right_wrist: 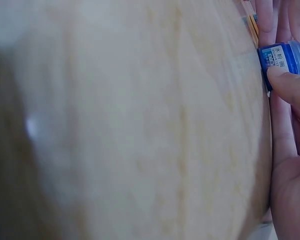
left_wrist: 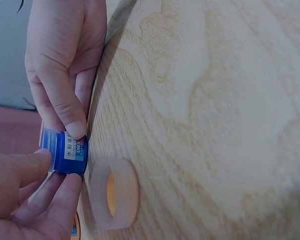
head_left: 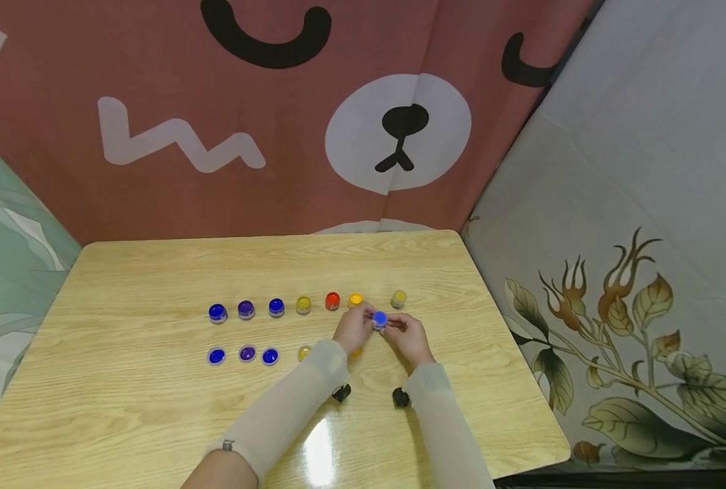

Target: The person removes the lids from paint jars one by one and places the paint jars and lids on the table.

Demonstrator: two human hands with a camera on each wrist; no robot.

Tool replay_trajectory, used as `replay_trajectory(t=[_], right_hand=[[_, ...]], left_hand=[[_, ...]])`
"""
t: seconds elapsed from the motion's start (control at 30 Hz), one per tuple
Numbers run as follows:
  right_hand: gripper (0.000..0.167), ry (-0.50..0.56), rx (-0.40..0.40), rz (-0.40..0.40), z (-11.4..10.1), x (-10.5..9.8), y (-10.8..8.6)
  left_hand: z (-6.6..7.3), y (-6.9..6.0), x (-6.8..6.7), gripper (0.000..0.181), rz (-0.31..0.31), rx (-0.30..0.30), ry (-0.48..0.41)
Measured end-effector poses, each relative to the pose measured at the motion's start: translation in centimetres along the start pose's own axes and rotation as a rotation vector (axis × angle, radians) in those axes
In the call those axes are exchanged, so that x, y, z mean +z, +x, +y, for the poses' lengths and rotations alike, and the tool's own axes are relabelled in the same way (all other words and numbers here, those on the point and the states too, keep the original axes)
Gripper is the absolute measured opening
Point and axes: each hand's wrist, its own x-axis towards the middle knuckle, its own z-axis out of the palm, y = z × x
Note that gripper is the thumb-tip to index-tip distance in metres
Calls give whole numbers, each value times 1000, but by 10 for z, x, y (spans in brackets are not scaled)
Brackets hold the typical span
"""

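Between both hands is a small blue paint jar [head_left: 379, 318] with a translucent lid, its white label visible in the left wrist view. My left hand [head_left: 353, 327] pinches the jar at its lid end, thumb on the lid [left_wrist: 49, 145]. My right hand [head_left: 409, 337] pinches the blue body, its thumb pressing on the label in the right wrist view. A loose translucent ring-like lid [left_wrist: 115, 195], tinted orange inside, lies on the table beside the left hand. Whether the blue jar's lid is tight cannot be told.
A back row holds several paint jars: blue [head_left: 218, 313], purple [head_left: 246, 310], yellow [head_left: 303, 305], red [head_left: 333, 301], orange [head_left: 355, 299] and pale yellow [head_left: 398, 299]. Loose lids, including a purple-tinted one [head_left: 247, 353], form a nearer row. The wooden table [head_left: 124, 407] meets curtains behind and at right.
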Motion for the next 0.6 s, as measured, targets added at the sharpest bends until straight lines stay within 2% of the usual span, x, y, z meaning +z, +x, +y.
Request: replay_trajectory(t=[0.3,0.4,0.6], right_hand=[[25,-18,-6,15,0,-1,0],[24,-4,-5,16,1,0,0],[24,-3,-27,23,1,2,-1]], left_hand=[[0,-1,0,37,-39,41,44],[3,0,0,35,-40,32,47],[9,-1,2,34,-23,-14,-13]])
